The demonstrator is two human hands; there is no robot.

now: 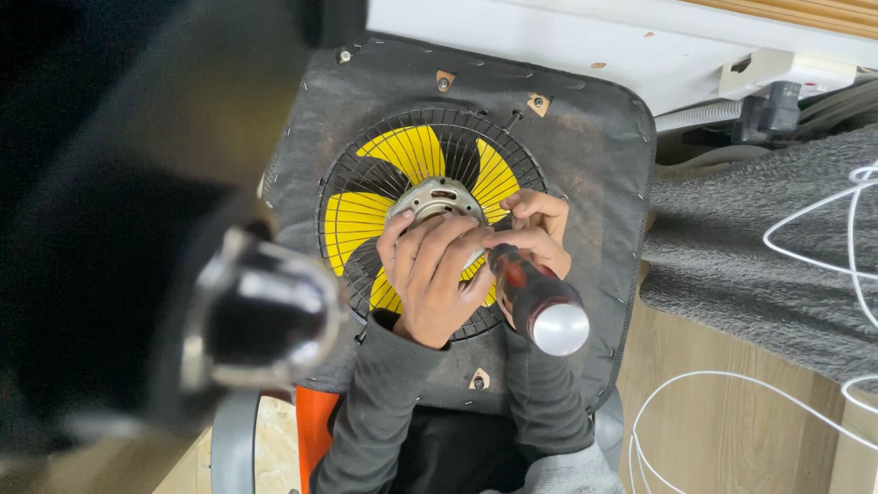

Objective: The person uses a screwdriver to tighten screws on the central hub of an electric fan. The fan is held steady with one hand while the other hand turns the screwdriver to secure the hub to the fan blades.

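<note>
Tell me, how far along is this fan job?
Done: the fan lies face down on the chair, its motor bared. In hand: the left hand steadies the motor, the right hand works a screwdriver there. Left: the grille and blades remain on.

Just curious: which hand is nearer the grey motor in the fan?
Left. The left hand rests on the motor; the right hand, gripping the screwdriver, sits beside it.

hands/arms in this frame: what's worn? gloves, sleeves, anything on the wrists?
Both hands are bare: the left hand and the right hand show no gloves, and no rings or watch can be seen. Both arms wear long dark grey sleeves of soft knit fabric, plain and unmarked, reaching the wrists, with creases along the forearms.
</note>
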